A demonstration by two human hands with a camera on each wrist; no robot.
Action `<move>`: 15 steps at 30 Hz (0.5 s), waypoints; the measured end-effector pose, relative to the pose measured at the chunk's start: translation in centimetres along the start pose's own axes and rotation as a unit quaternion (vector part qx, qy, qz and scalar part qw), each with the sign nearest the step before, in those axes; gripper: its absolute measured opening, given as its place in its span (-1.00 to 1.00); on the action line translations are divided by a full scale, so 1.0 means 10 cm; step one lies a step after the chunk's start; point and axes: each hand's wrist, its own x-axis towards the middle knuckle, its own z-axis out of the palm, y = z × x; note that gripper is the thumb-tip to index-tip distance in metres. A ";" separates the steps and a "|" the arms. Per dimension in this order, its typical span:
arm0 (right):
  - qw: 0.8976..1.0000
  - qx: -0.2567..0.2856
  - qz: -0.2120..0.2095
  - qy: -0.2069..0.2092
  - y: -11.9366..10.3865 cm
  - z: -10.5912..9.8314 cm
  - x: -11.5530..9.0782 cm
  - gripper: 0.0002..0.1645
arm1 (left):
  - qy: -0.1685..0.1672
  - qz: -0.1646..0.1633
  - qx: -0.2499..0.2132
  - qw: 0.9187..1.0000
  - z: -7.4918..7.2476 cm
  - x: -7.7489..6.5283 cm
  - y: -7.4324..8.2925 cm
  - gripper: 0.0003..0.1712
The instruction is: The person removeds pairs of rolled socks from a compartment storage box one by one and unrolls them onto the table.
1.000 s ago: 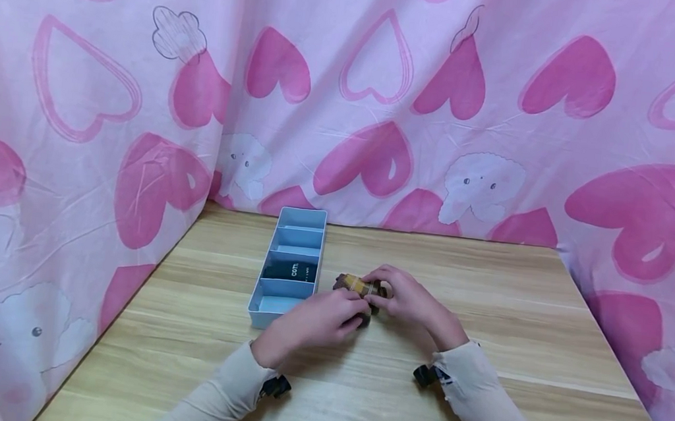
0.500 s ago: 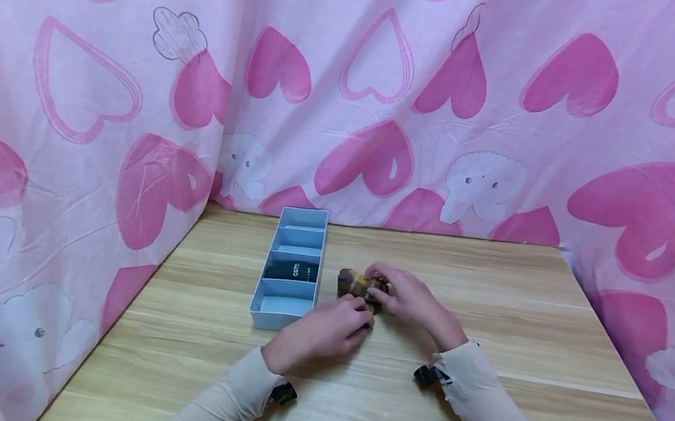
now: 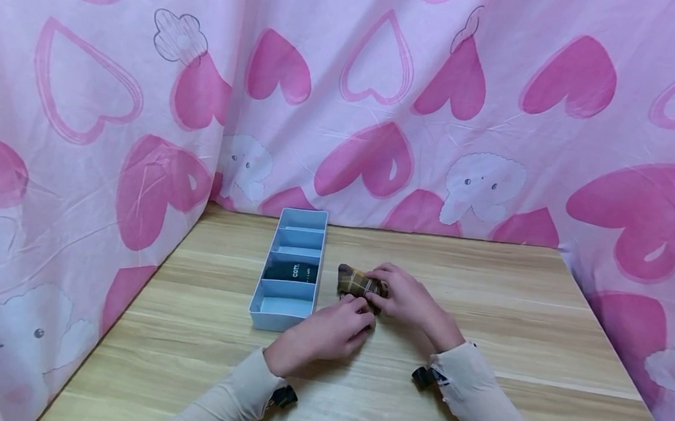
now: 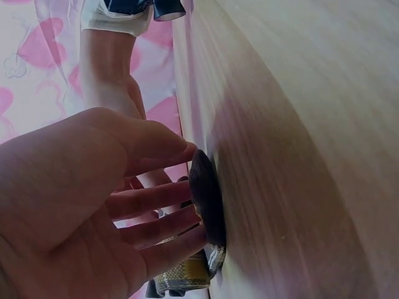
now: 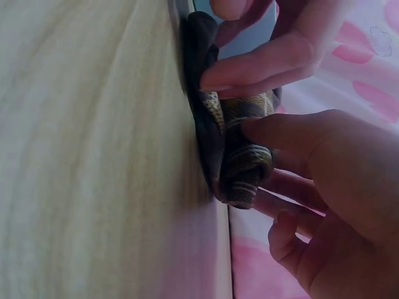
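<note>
A brown and yellow plaid sock (image 3: 352, 280), partly folded over, lies on the wooden table to the right of the blue box. In the head view my left hand (image 3: 331, 329) is at its near side; the left wrist view shows the thumb and fingertips pinching its dark end (image 4: 207, 196). My right hand (image 3: 406, 302) holds the right part of the sock. Seen from the right wrist, the thumb lies on the rolled plaid part (image 5: 246, 159) with the fingers behind it. The hands cover some of the sock.
A light blue box (image 3: 253, 316) with several compartments stands left of the hands. A dark folded cloth item (image 3: 290, 271) with white letters lies in its second compartment from the front. Pink heart-patterned curtains (image 3: 492, 64) close off the back and sides.
The sock's plaid part has been turned over and spread wider at its left end. My left hand has shifted slightly right and nearer; the right hand has stayed nearly in place.
</note>
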 end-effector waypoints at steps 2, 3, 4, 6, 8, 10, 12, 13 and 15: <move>1.000 0.006 0.006 0.008 0.00 0.01 0.00 -0.46 | 0.002 -0.002 -0.001 1.000 0.00 0.00 0.01 -0.73; 1.000 0.013 0.011 0.010 0.01 0.02 0.00 -0.45 | 0.003 -0.004 -0.003 1.000 0.01 0.00 0.01 -0.72; 1.000 0.020 0.017 0.013 0.01 0.03 0.01 -0.46 | 0.004 -0.007 -0.007 1.000 0.01 0.00 0.01 -0.70; 0.999 0.030 0.024 0.021 0.02 0.04 0.01 -0.50 | 0.007 -0.016 -0.011 1.000 0.01 0.00 0.02 -0.64; 0.999 0.036 0.027 0.025 0.03 0.05 0.01 -0.54 | 0.012 -0.024 -0.011 1.000 0.02 0.01 0.01 -0.59; 0.999 0.033 0.025 0.030 0.04 0.05 0.01 -0.59 | 0.018 -0.026 -0.006 0.999 0.03 0.00 0.01 -0.55; 0.999 0.031 0.026 0.032 0.04 0.06 0.02 -0.63 | 0.025 -0.022 0.006 0.999 0.04 0.00 0.00 -0.52; 0.999 0.032 0.028 0.033 0.04 0.06 0.02 -0.64 | 0.026 -0.020 0.009 0.999 0.04 0.00 -0.01 -0.52; 0.998 0.035 0.031 0.035 0.05 0.06 0.03 -0.65 | 0.027 -0.017 0.013 0.999 0.05 0.00 -0.02 -0.51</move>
